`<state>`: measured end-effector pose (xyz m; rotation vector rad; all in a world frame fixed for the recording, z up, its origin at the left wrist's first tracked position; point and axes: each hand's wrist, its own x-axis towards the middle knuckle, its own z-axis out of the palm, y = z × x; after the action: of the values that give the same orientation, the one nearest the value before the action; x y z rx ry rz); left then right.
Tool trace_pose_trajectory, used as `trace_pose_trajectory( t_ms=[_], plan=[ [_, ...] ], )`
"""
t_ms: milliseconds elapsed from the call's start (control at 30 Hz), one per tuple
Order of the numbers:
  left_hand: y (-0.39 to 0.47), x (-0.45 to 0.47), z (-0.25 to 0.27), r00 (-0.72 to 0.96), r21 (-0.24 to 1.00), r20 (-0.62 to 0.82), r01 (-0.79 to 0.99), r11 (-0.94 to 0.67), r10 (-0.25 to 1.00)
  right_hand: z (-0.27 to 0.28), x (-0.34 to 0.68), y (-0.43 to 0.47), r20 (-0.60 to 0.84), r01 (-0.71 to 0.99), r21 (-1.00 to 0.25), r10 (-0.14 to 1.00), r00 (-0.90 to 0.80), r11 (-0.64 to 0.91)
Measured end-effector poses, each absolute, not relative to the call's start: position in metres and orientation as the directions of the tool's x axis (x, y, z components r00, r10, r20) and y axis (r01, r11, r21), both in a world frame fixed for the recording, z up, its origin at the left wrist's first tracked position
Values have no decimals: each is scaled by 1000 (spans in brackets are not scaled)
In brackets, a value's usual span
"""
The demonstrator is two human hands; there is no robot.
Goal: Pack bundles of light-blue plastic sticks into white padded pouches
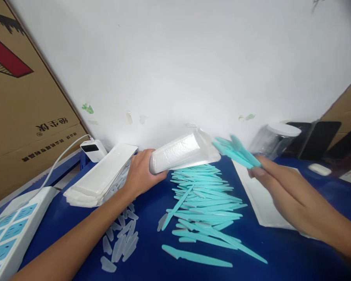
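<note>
My left hand [142,173] is wrapped round a silvery-white pouch [178,152], tilted with its mouth toward the right. In my right hand [276,187], pinched between thumb and fingers, are several teal eyebrow razors [236,151]. Their far ends are a little blurred and point at the pouch's mouth, with a small gap between in this view. Below the pouch, a long pile of teal eyebrow razors [210,214] lies on the blue table [146,249]. Translucent plastic blade caps [119,246] are scattered under my left forearm, some of them hidden by it.
Flat white pouches [105,171] are stacked at left, another white pouch [266,199] lies under my right hand. A power strip [20,226], a cabled white power bank [93,150] and a cardboard box [26,97] stand left. A clear jar [272,138] is at back right, before the wall [187,66].
</note>
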<state>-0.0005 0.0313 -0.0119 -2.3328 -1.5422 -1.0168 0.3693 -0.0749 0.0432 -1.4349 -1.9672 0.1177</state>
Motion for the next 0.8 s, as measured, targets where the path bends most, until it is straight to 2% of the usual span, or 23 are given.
trace_pose_trajectory(
  t_ms=[100,267,467,600,800],
  plan=[
    [33,-2,-13,225,214,625,871,-442,747,46,364,-77,411,789,-475,891,-193,390],
    [33,-2,-11,253,173,639,873,-457,726,34,363,-65,334,859,-393,922,-198,327],
    [31,-3,-12,291,165,659,843,-512,693,31,374,-53,337,919,-307,932,-137,246],
    [30,-6,-11,348,177,644,798,-575,682,32,372,-54,295,910,-277,929,-226,309],
    [23,2,-8,522,43,637,710,-703,567,25,357,-63,245,881,-282,916,-318,381]
  ],
)
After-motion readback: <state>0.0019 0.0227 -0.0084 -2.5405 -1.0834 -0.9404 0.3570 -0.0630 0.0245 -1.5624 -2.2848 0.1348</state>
